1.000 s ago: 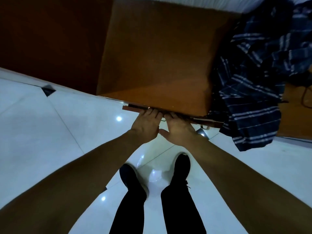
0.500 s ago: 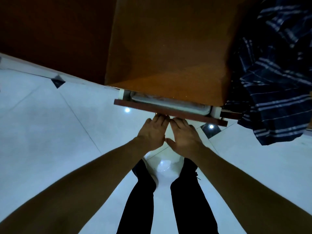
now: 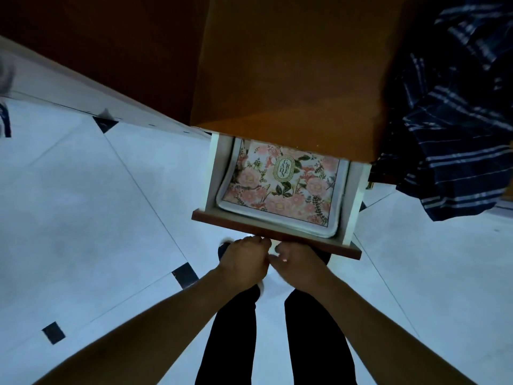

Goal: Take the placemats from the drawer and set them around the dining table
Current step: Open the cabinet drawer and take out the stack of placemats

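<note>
The drawer (image 3: 274,234) of a brown wooden cabinet (image 3: 299,68) stands pulled partly out, its dark red-brown front toward me. Inside lies a stack of placemats (image 3: 280,187) with a pink floral print, a white rim and an oval label; their far part is hidden under the cabinet top. My left hand (image 3: 244,262) and my right hand (image 3: 299,266) sit side by side below the drawer front, fingers curled under its lower edge. Neither hand touches the placemats.
A dark blue striped cloth (image 3: 455,129) hangs at the cabinet's right side. The floor (image 3: 83,218) is glossy white tile with small dark diamond insets. My legs (image 3: 274,343) in dark trousers stand right below the drawer. A dark wall panel (image 3: 111,37) runs at the left.
The drawer has slid out toward me, from shut to partly open, uncovering the floral placemats. Both hands moved back toward my body with the drawer front.
</note>
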Motion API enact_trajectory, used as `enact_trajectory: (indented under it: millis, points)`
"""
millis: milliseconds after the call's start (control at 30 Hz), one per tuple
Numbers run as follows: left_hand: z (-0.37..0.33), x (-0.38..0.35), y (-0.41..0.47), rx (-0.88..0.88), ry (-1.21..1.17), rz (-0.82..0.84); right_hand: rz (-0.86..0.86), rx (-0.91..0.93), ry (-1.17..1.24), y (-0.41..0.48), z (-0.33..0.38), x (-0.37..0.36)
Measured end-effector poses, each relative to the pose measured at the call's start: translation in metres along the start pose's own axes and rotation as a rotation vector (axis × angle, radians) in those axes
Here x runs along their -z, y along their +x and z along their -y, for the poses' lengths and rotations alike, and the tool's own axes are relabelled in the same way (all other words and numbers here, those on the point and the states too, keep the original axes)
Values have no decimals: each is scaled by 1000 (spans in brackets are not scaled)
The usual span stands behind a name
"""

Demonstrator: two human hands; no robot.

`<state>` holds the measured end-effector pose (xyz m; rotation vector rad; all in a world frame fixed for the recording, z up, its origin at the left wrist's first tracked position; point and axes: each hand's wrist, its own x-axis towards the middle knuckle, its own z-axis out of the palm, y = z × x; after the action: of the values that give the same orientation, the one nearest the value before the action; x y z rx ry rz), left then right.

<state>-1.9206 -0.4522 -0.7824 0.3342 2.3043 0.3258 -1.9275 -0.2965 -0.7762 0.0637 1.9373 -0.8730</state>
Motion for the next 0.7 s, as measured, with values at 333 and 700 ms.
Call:
enact_trajectory:
  millis: [333,700]
  points:
    - [19,58,36,271,-123,-173,-401,-380,121,31,17,91]
    - [31,36,38,316,-86,-157,-377,-605,736,53,3,69]
